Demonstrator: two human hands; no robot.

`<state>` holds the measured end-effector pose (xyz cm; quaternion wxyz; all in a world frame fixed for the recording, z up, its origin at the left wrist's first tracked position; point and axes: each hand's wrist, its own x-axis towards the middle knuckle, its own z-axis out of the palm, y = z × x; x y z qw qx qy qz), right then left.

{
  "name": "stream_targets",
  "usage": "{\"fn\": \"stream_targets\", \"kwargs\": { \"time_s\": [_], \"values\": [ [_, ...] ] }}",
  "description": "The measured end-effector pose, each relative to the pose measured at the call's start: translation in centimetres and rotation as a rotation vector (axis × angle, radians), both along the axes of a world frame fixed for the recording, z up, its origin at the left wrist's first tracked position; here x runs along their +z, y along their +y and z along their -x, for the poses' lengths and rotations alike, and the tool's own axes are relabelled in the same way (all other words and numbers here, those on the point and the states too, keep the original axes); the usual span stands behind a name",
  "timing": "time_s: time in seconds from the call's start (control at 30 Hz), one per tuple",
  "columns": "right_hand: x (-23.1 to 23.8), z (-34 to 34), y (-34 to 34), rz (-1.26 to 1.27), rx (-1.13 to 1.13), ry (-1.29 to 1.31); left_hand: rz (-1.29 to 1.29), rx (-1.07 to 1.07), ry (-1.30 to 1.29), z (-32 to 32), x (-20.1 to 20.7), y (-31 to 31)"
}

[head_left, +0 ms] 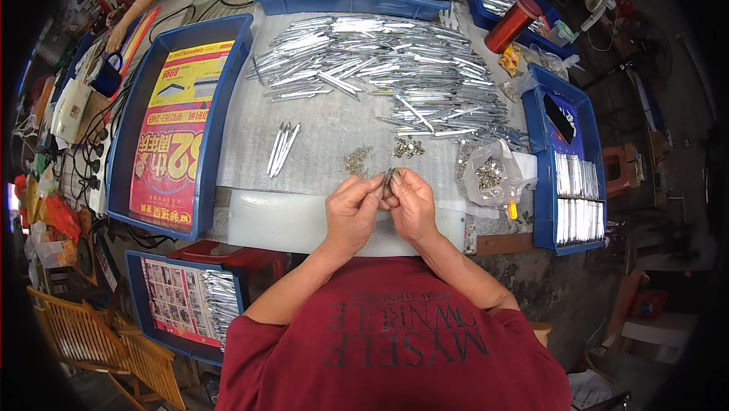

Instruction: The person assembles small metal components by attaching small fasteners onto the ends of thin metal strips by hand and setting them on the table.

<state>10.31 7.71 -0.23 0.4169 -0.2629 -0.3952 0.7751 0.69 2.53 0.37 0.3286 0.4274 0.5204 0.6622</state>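
My left hand (pixel 353 210) and my right hand (pixel 411 207) meet at the near edge of the worktable, both closed, fingertips pinching a small dark grey metal piece (pixel 389 177). My fingers cover most of it, so its full shape is hidden. Just beyond my hands are two little heaps of small parts, a pale brassy one (pixel 357 159) and a darker one of round metal bits (pixel 408 147). To the left lie several slim silver metal strips (pixel 283 149) side by side. A broad pile of similar strips (pixel 380 54) spreads across the far side.
An open plastic bag of small metal parts (pixel 488 176) lies right of my hands. Blue trays stand around: a paper-lined one (pixel 244 39) at left, one with stacked strips (pixel 541 145) at right, another (pixel 349 5) at the back. A red cylinder (pixel 513 24) lies far right. Another person's arm (pixel 140 5) shows far left.
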Motion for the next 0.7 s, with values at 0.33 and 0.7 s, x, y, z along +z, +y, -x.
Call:
{"fn": "stream_targets", "kwargs": {
  "time_s": [0.33, 0.7],
  "values": [
    [0.4, 0.0, 0.4, 0.168, 0.128, 0.133, 0.001, 0.048, 0.162, 0.2, -0.5, 0.0],
    [-0.3, -0.1, 0.1, -0.039, 0.030, 0.018, -0.014, 0.093, 0.258, 0.0, 0.4, 0.1]
  ]
}}
